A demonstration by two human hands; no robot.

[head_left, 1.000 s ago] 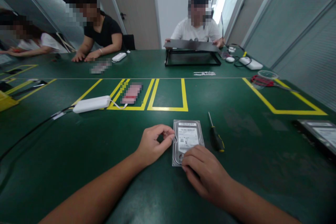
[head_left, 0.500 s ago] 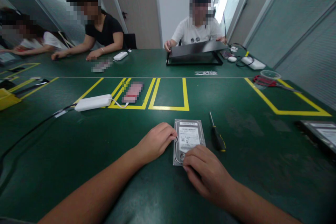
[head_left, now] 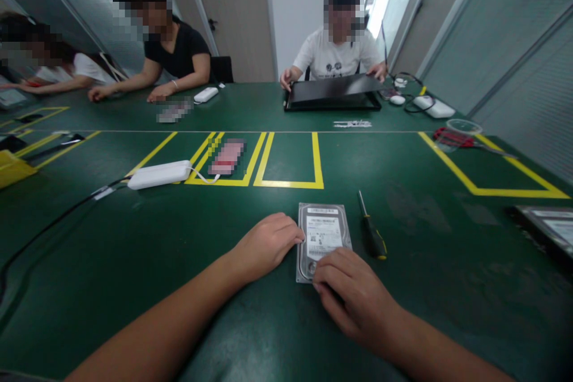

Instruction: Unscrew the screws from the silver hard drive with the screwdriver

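A silver hard drive (head_left: 323, 231) with white labels lies flat on the green table. The fingers of my left hand (head_left: 271, 246) are pressed together at its left edge. Over its near right corner curls my right hand (head_left: 347, 286), thumb and fingers closed on the near edge and covering that corner. Whether anything small is between the fingertips is hidden. To the right of the drive lies a screwdriver (head_left: 371, 233) with a black and yellow handle, its shaft pointing away; neither hand touches it.
Yellow tape frames (head_left: 289, 184) mark the table. A white power strip (head_left: 160, 174) with a black cable lies left. At the right edge is another drive-like box (head_left: 544, 224). Red-handled pliers-like tool (head_left: 456, 138) lies far right. Opposite, a co-worker holds a dark panel (head_left: 333, 91).
My hands and the drive keep their places relative to each other; the view has shifted very slightly. Across the table, the co-worker's dark panel has dropped a little at its right side.
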